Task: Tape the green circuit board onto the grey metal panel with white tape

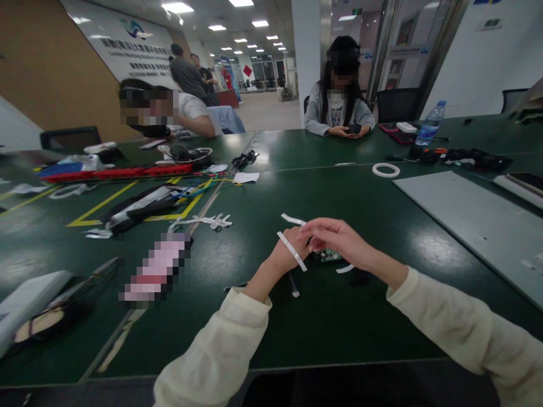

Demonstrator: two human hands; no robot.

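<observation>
My left hand is over the table in front of me, its fingers mostly hidden behind the right hand. A white tape strip clings across its back. My right hand reaches in from the right, fingers bent together at the left fingertips; what they pinch, if anything, is hidden. Another white strip sticks out just beyond the fingers, apparently meeting them. Below the hands lies a green circuit board, partly covered. Beside it are a curved white strip and a dark cable with a pale end.
A phone and tangled white strips lie to the left. A tape roll, a grey panel and a water bottle are on the right. Two people sit across the green table.
</observation>
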